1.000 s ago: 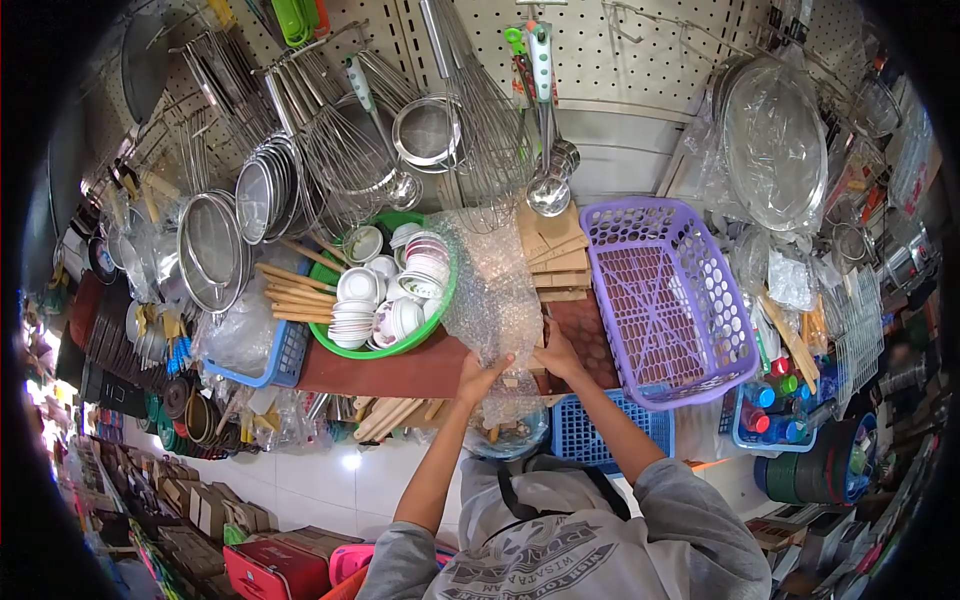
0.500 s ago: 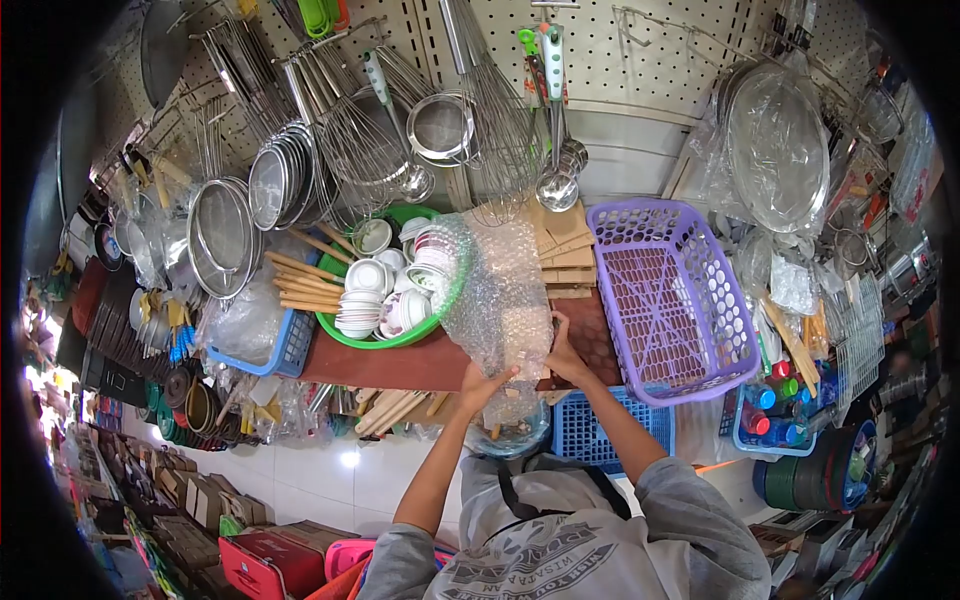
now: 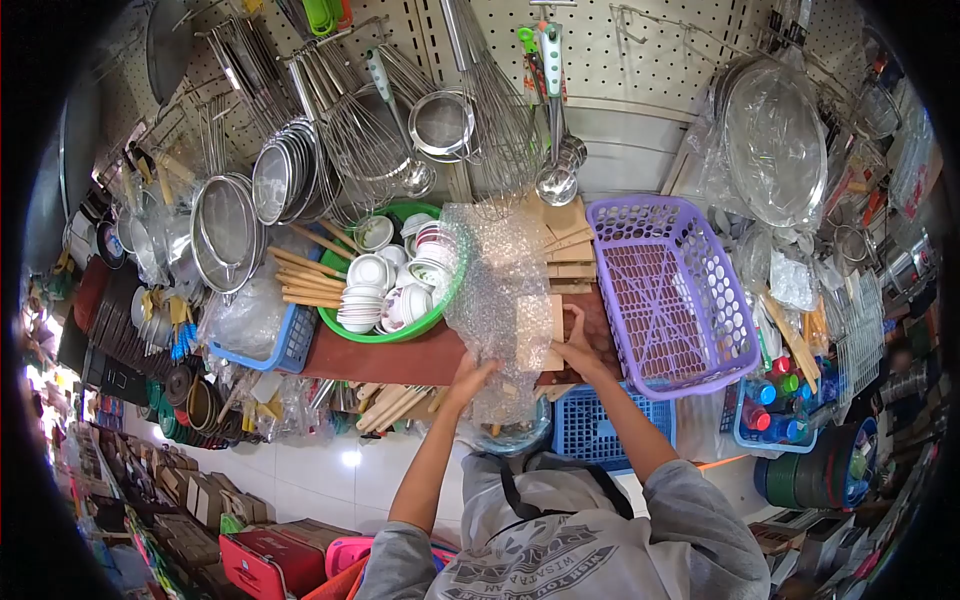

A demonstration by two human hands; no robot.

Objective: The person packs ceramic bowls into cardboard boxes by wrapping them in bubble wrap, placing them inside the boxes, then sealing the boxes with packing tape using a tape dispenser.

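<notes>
A long sheet of bubble wrap (image 3: 490, 280) hangs over the front edge of a reddish-brown shelf (image 3: 370, 362). My left hand (image 3: 472, 378) holds its lower left edge, the thumb lying on top. Thin brown cardboard (image 3: 541, 318) shows through and beside the wrap. My right hand (image 3: 580, 343) is at the right edge of the cardboard, thumb and forefinger apart; its other fingers are partly hidden. Left of the wrap, a green basin (image 3: 400, 333) holds small white bowls (image 3: 368, 273), several of them stacked.
A purple basket (image 3: 745, 372) stands to the right, with a blue crate (image 3: 600, 425) below. Wooden-handled tools (image 3: 312, 283) lie left of the basin. Whisks (image 3: 500, 130) and strainers (image 3: 225, 230) hang over the shelf. Bottles (image 3: 770, 410) stand at the lower right.
My right hand has shifted slightly right and down, and its thumb and forefinger have spread. My left hand has moved slightly left. More cardboard shows at the wrap's right edge.
</notes>
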